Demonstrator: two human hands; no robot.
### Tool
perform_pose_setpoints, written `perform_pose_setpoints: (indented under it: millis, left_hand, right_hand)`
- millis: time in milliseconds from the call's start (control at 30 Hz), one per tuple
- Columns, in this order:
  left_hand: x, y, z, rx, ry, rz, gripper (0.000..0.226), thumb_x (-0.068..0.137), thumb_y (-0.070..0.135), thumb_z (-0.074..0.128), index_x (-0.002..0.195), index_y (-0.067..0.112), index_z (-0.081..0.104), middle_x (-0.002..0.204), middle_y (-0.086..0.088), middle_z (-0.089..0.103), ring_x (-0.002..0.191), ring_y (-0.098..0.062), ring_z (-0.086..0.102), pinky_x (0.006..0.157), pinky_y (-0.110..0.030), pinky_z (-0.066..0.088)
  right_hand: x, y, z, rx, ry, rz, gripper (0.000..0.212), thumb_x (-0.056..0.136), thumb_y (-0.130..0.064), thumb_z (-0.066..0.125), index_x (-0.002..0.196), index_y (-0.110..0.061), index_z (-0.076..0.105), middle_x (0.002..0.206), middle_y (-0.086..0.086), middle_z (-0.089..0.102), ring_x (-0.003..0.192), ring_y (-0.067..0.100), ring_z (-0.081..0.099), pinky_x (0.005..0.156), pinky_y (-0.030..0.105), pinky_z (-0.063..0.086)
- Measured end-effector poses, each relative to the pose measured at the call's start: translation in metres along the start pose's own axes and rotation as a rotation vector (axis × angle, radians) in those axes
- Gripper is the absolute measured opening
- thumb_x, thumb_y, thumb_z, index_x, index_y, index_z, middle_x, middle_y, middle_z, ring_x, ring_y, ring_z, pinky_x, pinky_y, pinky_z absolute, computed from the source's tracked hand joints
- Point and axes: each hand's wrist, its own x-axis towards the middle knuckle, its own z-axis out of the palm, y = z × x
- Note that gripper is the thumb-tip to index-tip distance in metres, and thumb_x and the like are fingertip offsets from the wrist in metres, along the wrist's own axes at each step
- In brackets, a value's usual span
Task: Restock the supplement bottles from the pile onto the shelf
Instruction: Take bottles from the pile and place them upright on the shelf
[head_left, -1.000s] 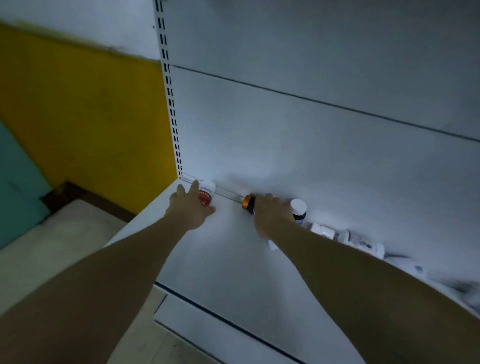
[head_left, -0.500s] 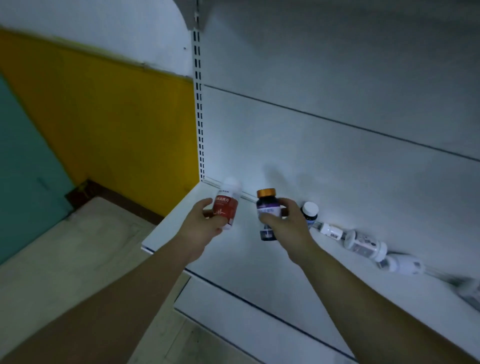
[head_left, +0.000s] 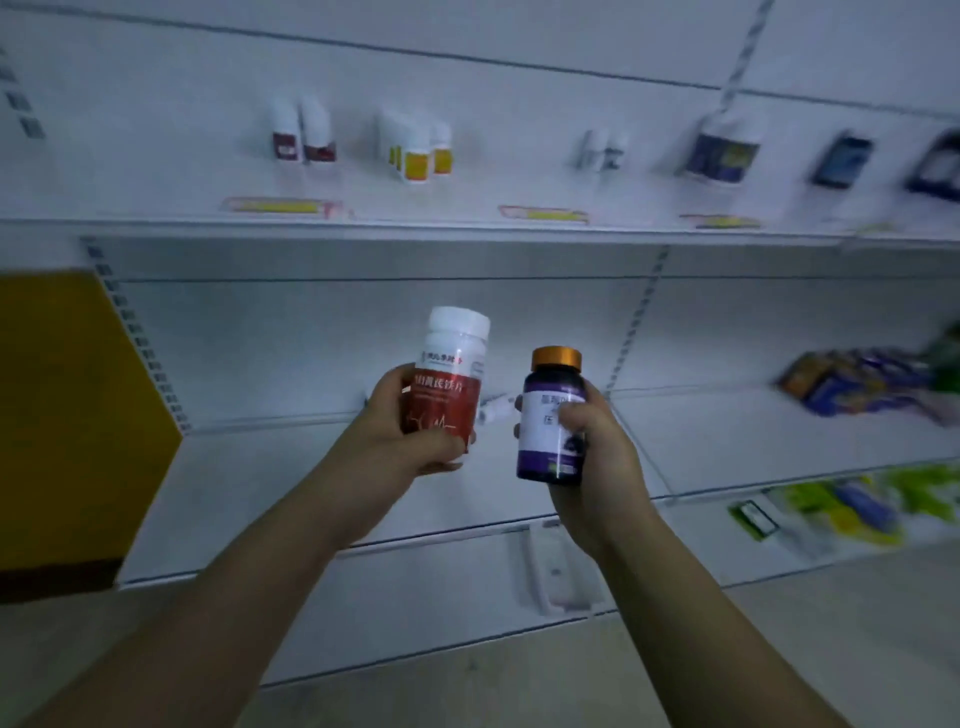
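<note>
A white-capped bottle with a red label (head_left: 445, 382) is gripped upright by the left hand (head_left: 410, 434), the fingers being wrapped round its lower body and the thumb laid across its base; just to the right of it, a dark bottle with an orange cap and a purple-and-white label (head_left: 553, 418) is gripped upright by the right hand (head_left: 592, 452), the thumb being pressed across the label and the fingertips being seen at the bottle's left edge; the two bottles are held side by side, near each other but apart, in front of the shelving. Behind and between the hands a small white bottle lying on its side (head_left: 493, 410) is seen on the lower shelf (head_left: 270, 467), partly hidden by the held bottles. Above the hands, the upper shelf (head_left: 415, 226) is stocked with blurred standing bottles: a red-labelled pair (head_left: 302, 132) up and to the left of the left hand, a yellow-labelled group (head_left: 418, 148) straight above it, a pale pair (head_left: 600, 150) above the right hand, and a dark-labelled bottle (head_left: 719, 153) further right; price strips are fixed along its front edge. Far right of the right hand, blurred coloured packets (head_left: 852, 382) are laid on the lower shelf; a yellow wall panel (head_left: 62, 389) is seen well left of the left hand.
</note>
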Motion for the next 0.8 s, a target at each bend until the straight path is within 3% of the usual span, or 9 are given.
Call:
perform_pose_setpoints:
  millis: [67, 200, 367, 467, 633, 700, 800]
  left_hand:
    - [0.003, 0.018, 0.045, -0.052, -0.078, 0.065, 0.079, 0.071, -0.006, 0.067, 0.122, 0.049, 0.041, 0.107, -0.003, 0.064, 0.092, -0.023, 0.068, 0.07, -0.03, 0.056]
    - [0.012, 0.046, 0.146, -0.098, -0.268, 0.129, 0.081, 0.062, 0.004, 0.063, 0.12, 0.056, 0.04, 0.115, -0.007, 0.058, 0.095, -0.028, 0.064, 0.074, -0.036, 0.055]
    - [0.026, 0.063, 0.291, -0.204, -0.467, 0.141, 0.071, 0.083, -0.009, 0.049, 0.122, 0.05, 0.043, 0.117, -0.011, 0.058, 0.094, -0.031, 0.065, 0.072, -0.037, 0.055]
    - [0.037, 0.077, 0.378, -0.236, -0.495, 0.175, 0.075, 0.082, -0.012, 0.051, 0.124, 0.05, 0.04, 0.116, -0.011, 0.059, 0.098, -0.031, 0.064, 0.076, -0.04, 0.056]
    - [0.057, 0.098, 0.493, -0.239, -0.511, 0.181, 0.086, 0.081, -0.016, 0.049, 0.139, 0.042, 0.026, 0.109, -0.011, 0.06, 0.086, -0.025, 0.069, 0.073, -0.042, 0.058]
    - [0.067, 0.104, 0.526, -0.229, -0.517, 0.16, 0.083, 0.081, -0.016, 0.045, 0.14, 0.04, 0.027, 0.115, -0.015, 0.057, 0.092, -0.031, 0.065, 0.075, -0.045, 0.057]
    - [0.091, 0.107, 0.565, -0.218, -0.523, 0.155, 0.074, 0.083, -0.014, 0.043, 0.138, 0.035, 0.032, 0.115, -0.011, 0.056, 0.092, -0.028, 0.063, 0.073, -0.042, 0.058]
  right_hand:
    - [-0.017, -0.034, -0.025, 0.08, 0.049, -0.074, 0.031, 0.085, -0.007, 0.047, 0.113, -0.014, 0.057, 0.089, 0.01, 0.067, 0.071, 0.018, 0.063, 0.059, 0.029, 0.053]
    - [-0.048, -0.098, -0.089, 0.111, 0.159, -0.198, 0.03, 0.087, -0.023, 0.053, 0.116, -0.015, 0.054, 0.084, 0.008, 0.066, 0.065, 0.015, 0.065, 0.054, 0.027, 0.052]
    - [-0.088, -0.187, -0.195, -0.068, 0.266, -0.456, 0.049, 0.069, -0.031, 0.067, 0.116, -0.026, 0.056, 0.092, 0.004, 0.069, 0.078, 0.017, 0.068, 0.062, 0.029, 0.053]
    - [-0.104, -0.244, -0.261, -0.138, 0.318, -0.506, 0.055, 0.065, -0.031, 0.068, 0.119, -0.027, 0.056, 0.102, 0.007, 0.067, 0.091, 0.025, 0.066, 0.065, 0.033, 0.053]
    - [-0.112, -0.317, -0.349, -0.285, 0.339, -0.53, 0.063, 0.066, -0.031, 0.069, 0.126, -0.026, 0.052, 0.109, 0.008, 0.065, 0.099, 0.029, 0.064, 0.082, 0.047, 0.055]
    - [-0.106, -0.34, -0.377, -0.323, 0.324, -0.525, 0.059, 0.073, -0.025, 0.071, 0.128, -0.024, 0.05, 0.11, 0.008, 0.065, 0.098, 0.028, 0.065, 0.082, 0.048, 0.055]
    - [-0.082, -0.367, -0.414, -0.344, 0.322, -0.518, 0.049, 0.084, -0.019, 0.068, 0.13, -0.024, 0.05, 0.113, 0.008, 0.065, 0.1, 0.029, 0.065, 0.084, 0.052, 0.054]
